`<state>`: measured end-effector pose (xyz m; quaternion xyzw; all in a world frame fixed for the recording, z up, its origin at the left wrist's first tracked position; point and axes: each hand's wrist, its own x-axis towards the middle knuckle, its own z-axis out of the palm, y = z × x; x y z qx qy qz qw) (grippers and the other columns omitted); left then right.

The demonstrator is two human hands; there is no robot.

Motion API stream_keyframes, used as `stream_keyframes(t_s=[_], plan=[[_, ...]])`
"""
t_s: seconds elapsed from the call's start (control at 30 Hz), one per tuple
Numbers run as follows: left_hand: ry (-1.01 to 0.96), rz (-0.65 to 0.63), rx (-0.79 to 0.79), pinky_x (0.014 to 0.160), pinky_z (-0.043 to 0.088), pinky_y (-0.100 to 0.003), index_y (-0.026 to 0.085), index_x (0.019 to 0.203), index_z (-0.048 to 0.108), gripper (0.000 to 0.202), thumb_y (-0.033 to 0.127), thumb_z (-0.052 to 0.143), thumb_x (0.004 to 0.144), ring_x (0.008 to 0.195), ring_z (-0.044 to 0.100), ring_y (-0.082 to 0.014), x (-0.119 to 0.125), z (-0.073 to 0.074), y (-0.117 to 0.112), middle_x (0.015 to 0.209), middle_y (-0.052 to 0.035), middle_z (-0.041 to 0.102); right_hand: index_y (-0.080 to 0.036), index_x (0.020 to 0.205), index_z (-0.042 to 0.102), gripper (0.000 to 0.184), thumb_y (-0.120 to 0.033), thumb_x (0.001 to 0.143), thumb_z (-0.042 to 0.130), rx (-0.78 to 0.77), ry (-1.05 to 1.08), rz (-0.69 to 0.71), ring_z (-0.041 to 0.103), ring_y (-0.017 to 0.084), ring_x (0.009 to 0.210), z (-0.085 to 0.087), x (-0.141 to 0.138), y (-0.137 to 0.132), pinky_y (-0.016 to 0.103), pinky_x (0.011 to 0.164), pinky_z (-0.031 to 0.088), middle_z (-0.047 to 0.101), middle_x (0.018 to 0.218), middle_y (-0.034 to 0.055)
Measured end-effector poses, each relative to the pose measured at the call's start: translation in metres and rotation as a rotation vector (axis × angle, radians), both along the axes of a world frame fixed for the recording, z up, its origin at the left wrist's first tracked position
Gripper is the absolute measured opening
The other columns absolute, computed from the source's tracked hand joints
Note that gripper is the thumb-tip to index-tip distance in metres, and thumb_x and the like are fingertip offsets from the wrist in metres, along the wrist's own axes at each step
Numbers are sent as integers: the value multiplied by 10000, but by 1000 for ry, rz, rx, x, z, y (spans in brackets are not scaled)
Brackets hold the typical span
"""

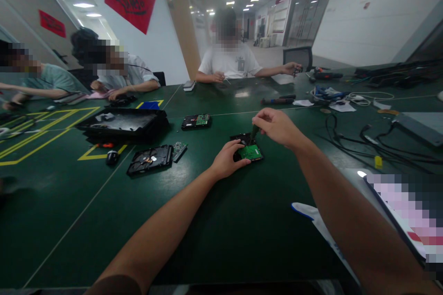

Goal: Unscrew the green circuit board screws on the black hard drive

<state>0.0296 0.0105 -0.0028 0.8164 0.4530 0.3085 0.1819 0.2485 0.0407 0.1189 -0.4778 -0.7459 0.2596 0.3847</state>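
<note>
A hard drive (252,152) with a green circuit board facing up lies on the dark green table. My left hand (231,159) grips its left side, fingers over the far part and thumb at the near edge. Pinched in my right hand (275,126) is a small screwdriver (254,132) with a dark handle, held upright above the drive. Its tip meets the drive near the board's far edge, though the exact contact point is too small to make out.
Left of my hands lie a second hard drive (196,121), a black drive casing (150,159), a loose circuit board (179,150) and a black tray (121,122). Cables (368,136), a metal box (424,124) and a glove (314,214) are on the right. Other people sit across and left.
</note>
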Motion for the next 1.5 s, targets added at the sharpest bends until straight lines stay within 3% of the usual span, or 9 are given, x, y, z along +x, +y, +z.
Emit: stream_keyframes(t_s=[0.3, 0.57, 0.8, 1.03, 1.23, 1.5], plan=[[-19, -2, 14, 1201, 375, -501, 234, 1319, 622, 595, 484, 790, 806, 1418, 463, -297, 0, 0, -1, 1494, -119, 520, -208, 1043, 712, 320, -468, 986, 535, -91, 57, 156, 618, 161, 624, 3, -2, -6, 298, 584, 494, 673, 722, 41], [-11, -2, -10, 1203, 374, -496, 234, 1327, 618, 599, 491, 784, 811, 1425, 454, -299, 0, 1, -1, 1510, -115, 509, -197, 894, 694, 284, -475, 906, 640, -45, 9, 71, 623, 168, 672, 4, -1, -4, 298, 596, 472, 705, 813, 55], [-12, -4, -1, 1207, 366, -498, 233, 1326, 621, 603, 490, 788, 806, 1419, 461, -296, 0, 0, 0, 1497, -118, 521, -206, 950, 697, 290, -468, 960, 572, -77, 30, 126, 612, 144, 564, 5, -2, -7, 281, 517, 443, 681, 739, 39], [-7, -5, 10, 1203, 373, -490, 231, 1321, 623, 595, 495, 783, 812, 1415, 465, -294, 0, 1, -1, 1492, -118, 526, -212, 1081, 689, 287, -432, 994, 526, -132, 122, 206, 645, 166, 619, 1, -2, -3, 302, 567, 510, 685, 755, 43], [-13, -2, -2, 1201, 374, -504, 241, 1328, 619, 593, 490, 781, 815, 1423, 457, -301, 0, 3, -2, 1503, -116, 516, -208, 893, 693, 282, -480, 925, 627, -44, 18, 95, 615, 160, 647, 4, -1, -5, 295, 579, 466, 690, 789, 46], [-9, 1, 3, 1201, 374, -502, 233, 1317, 625, 593, 487, 788, 807, 1422, 458, -298, 1, 1, -1, 1496, -120, 522, -211, 951, 692, 313, -477, 987, 532, -109, 52, 156, 610, 148, 545, 4, -4, -7, 296, 530, 467, 673, 695, 36]])
